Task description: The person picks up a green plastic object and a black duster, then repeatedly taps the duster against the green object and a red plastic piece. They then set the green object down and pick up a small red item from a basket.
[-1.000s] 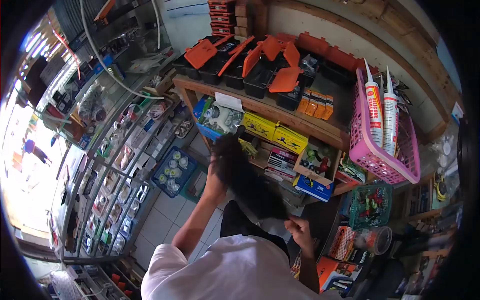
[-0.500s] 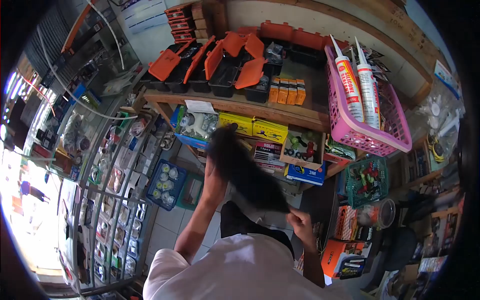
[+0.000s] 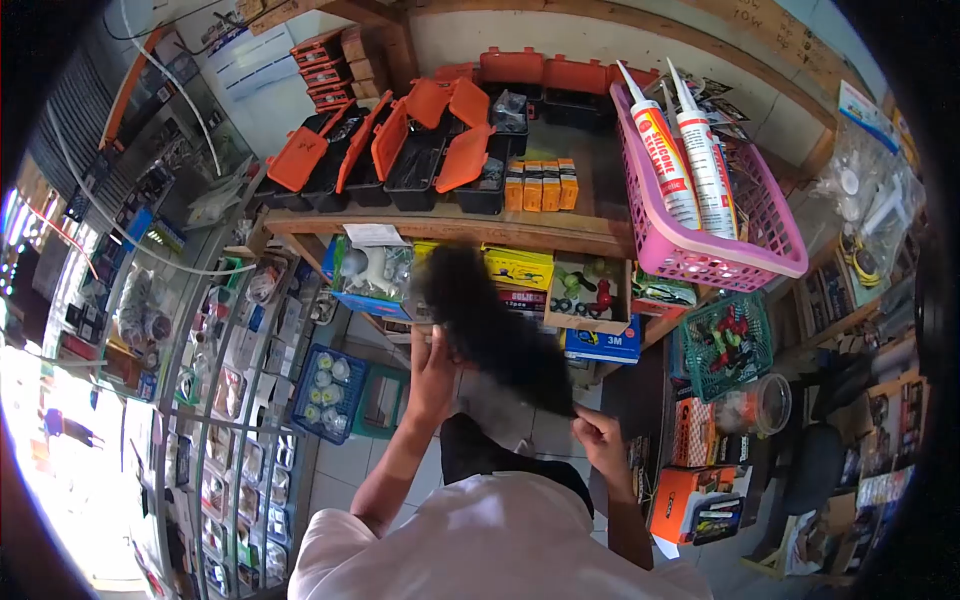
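A long black fluffy object (image 3: 500,335), blurred by motion, stretches slantwise between my two hands in front of the shelf. Its lower right end is pinched by my right hand (image 3: 598,438), whose fingers are closed. Beside the object's left edge is my left hand (image 3: 432,380), with at least two fingers pointing up; the rest of that hand's contact with it is partly hidden. Behind the object stand a yellow box (image 3: 518,268) and a cardboard box (image 3: 590,295) of small green and red items.
Black cases with orange lids (image 3: 415,170) and small orange boxes (image 3: 541,186) stand on the wooden shelf (image 3: 590,236). A pink basket (image 3: 700,250) holds sealant tubes. A green basket (image 3: 725,345) is at right, a blue basket (image 3: 328,393) lower left, a glass display (image 3: 225,420) at left.
The view has shifted, so the shelf items appear further left. The black object has swung to a slightly steeper slant, and the fingers of my left hand show more clearly beside it.
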The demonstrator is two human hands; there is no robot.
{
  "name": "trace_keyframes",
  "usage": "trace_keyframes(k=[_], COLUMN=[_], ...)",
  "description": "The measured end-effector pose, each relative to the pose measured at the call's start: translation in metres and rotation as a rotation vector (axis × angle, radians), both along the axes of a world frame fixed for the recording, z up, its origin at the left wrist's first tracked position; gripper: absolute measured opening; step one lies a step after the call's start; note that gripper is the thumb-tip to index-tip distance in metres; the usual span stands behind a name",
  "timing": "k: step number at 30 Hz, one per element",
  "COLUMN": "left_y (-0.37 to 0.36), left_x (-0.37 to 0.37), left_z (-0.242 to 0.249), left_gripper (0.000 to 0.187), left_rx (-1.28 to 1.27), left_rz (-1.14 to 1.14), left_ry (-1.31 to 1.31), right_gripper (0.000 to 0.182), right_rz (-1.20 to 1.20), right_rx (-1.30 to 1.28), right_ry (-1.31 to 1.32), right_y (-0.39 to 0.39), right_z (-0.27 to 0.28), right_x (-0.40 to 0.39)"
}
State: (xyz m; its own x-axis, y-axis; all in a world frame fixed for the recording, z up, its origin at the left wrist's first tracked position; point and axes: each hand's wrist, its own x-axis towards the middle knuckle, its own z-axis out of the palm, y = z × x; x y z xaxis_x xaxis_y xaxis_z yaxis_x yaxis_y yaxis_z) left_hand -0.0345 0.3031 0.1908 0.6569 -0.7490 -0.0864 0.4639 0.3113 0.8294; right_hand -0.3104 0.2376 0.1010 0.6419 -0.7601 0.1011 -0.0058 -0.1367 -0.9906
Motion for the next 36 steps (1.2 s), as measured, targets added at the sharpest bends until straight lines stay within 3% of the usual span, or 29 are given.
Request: trace_keyframes(k=[2,4,6,8,10,13,17,19,23,25,28,30,33,36], left_y=[0.001,-0.004,0.000,0.003,0.003,-0.006,0.000,-0.003,0.002,0.002,0.004,0.001,0.002,0.003], left_x=[0.017,0.008,0.009,0.020,0.019,0.017,0.017,0.023,0.014,0.017,0.022,0.036,0.055,0.070], left_z=[-0.034,-0.016,-0.022,-0.032,-0.034,-0.033,-0.019,-0.026,-0.015,-0.010,-0.005,-0.002,-0.006,-0.020], left_gripper=[0.030,0.021,0.023,0.034,0.037,0.032,0.044,0.044,0.043,0.035,0.032,0.031,0.032,0.031], left_rx=[-0.090,-0.005,-0.021,-0.051,-0.052,-0.045,0.071,0.082,0.234,0.249,0.417,0.348,0.271,0.248], left_rz=[-0.090,0.041,-0.003,-0.107,-0.110,0.021,-0.074,0.097,0.185,0.203,0.107,0.063,-0.020,-0.052], left_ry=[-0.029,0.000,-0.098,0.023,0.004,-0.368,-0.226,-0.972,-1.116,-1.590,-1.660,-1.718,-1.813,-1.867], right_gripper=[0.023,0.027,0.029,0.031,0.032,0.032,0.030,0.017,0.027,0.026,0.025,0.025,0.025,0.026], right_rz=[-0.060,0.102,0.016,-0.066,0.080,-0.069,0.034,0.002,-0.055,-0.155,-0.030,-0.008,-0.138,-0.034], right_rx=[0.026,0.066,0.097,0.129,0.098,0.107,0.155,0.005,-0.055,-0.044,-0.013,0.091,-0.056,-0.016], right_ry=[-0.065,0.065,0.029,-0.006,0.134,0.010,0.105,0.149,0.120,0.120,0.181,0.122,0.198,0.190], right_y=[0.001,-0.001,0.002,0.002,0.000,0.003,0.001,0.003,0.010,0.010,0.013,0.015,0.010,0.012], right_z=[-0.002,-0.002,-0.007,-0.007,-0.002,-0.006,-0.005,0.007,0.012,0.011,0.011,0.013,0.032,0.025], right_x=[-0.003,-0.007,-0.006,-0.006,-0.007,-0.004,-0.008,-0.005,0.005,0.008,0.006,0.005,-0.002,-0.005])
